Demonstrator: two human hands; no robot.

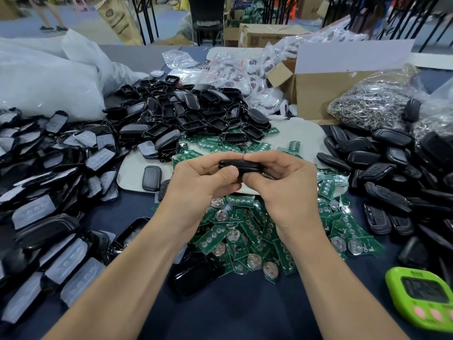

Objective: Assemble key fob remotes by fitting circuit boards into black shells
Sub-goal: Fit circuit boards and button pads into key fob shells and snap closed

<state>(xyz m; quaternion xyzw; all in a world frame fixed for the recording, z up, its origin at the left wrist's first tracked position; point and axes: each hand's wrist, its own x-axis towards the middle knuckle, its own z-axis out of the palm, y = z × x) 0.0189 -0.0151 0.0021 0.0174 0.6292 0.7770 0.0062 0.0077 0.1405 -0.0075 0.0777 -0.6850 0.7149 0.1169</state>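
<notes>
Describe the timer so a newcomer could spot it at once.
Start at the dark table and go to its near right corner, below the black fobs. The timer lies there: the only bright green thing, with a screen and pink buttons.

2 arms showed, both bare all the way to the lower edge of the view. The left hand point(196, 182) and the right hand point(282, 182) were bare too, with slim fingers and short, plainly trimmed nails. The left forearm point(127, 278) and the right forearm point(331, 278) were slender and smooth, with narrow wrists.
</notes>
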